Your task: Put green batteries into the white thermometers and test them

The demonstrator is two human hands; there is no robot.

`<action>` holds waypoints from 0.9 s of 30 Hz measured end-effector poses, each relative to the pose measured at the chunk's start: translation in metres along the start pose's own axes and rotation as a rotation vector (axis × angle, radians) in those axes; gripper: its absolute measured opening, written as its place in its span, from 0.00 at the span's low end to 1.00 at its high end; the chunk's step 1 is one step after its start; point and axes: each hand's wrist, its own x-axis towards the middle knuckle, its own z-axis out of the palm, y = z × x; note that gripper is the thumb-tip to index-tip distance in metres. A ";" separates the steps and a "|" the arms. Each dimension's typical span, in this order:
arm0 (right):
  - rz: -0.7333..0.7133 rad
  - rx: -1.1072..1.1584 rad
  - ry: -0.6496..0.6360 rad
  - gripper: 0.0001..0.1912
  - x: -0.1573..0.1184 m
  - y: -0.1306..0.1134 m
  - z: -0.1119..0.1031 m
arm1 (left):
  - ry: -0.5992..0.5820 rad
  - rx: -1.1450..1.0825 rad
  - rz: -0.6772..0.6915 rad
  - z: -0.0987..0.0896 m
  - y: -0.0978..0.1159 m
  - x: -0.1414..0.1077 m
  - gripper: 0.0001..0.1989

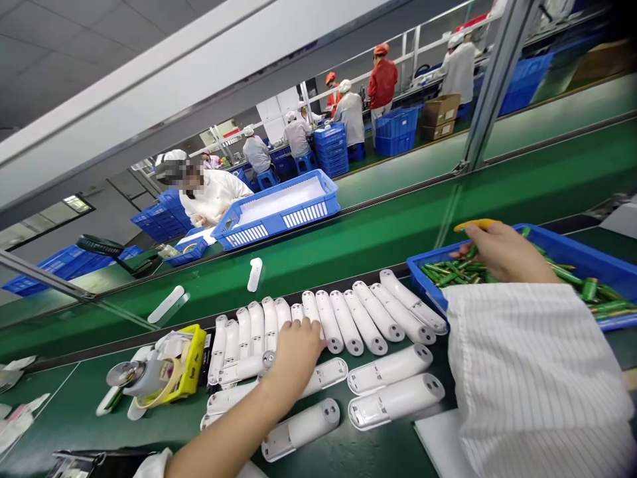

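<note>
White remote controls (365,322) with open battery bays lie in a row on the green bench, with several more in front. My left hand (298,345) reaches over the middle of the row, its fingers curled down around a remote control (297,311) that they mostly hide. Over at the right, my right hand (507,252) is above a blue tray (423,269) of green batteries (592,289). Its fingers are bent around what looks like a green battery (471,251). A yellow-orange cover (478,224) appears to sit on one finger.
A yellow box (192,368) with tape and loose parts stands left of the row. Two white pieces (255,274) lie on the green conveyor (378,229) behind. Across it are a blue crate (276,216) and a seated person (213,192). A metal post (500,86) rises at right.
</note>
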 end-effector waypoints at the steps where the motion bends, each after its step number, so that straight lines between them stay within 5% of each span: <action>1: -0.027 0.104 0.015 0.08 -0.004 -0.005 0.002 | -0.010 0.002 0.018 0.005 0.005 -0.007 0.10; 7: -0.225 0.500 0.121 0.10 -0.031 -0.033 0.009 | 0.012 -0.077 0.005 0.017 0.007 -0.012 0.11; 10: -0.307 0.562 0.172 0.12 -0.046 -0.044 0.009 | 0.078 -0.181 -0.036 0.000 -0.006 -0.014 0.10; 13: -0.426 0.537 0.070 0.10 -0.064 -0.057 0.013 | 0.204 -0.357 -0.077 -0.027 -0.031 -0.015 0.15; 17: -0.520 0.566 -0.078 0.07 -0.092 -0.077 0.030 | 0.530 -1.199 -0.042 -0.052 -0.061 -0.007 0.18; 21: -0.498 0.677 -0.329 0.12 -0.126 -0.089 0.054 | 0.921 -1.911 0.031 -0.054 -0.070 -0.002 0.20; 23: -0.504 0.716 -0.487 0.14 -0.144 -0.091 0.065 | 1.008 -2.139 0.061 -0.052 -0.071 -0.004 0.17; 27: -0.689 0.561 -0.761 0.09 -0.180 -0.089 0.086 | 0.991 -2.465 0.020 -0.051 -0.075 -0.014 0.13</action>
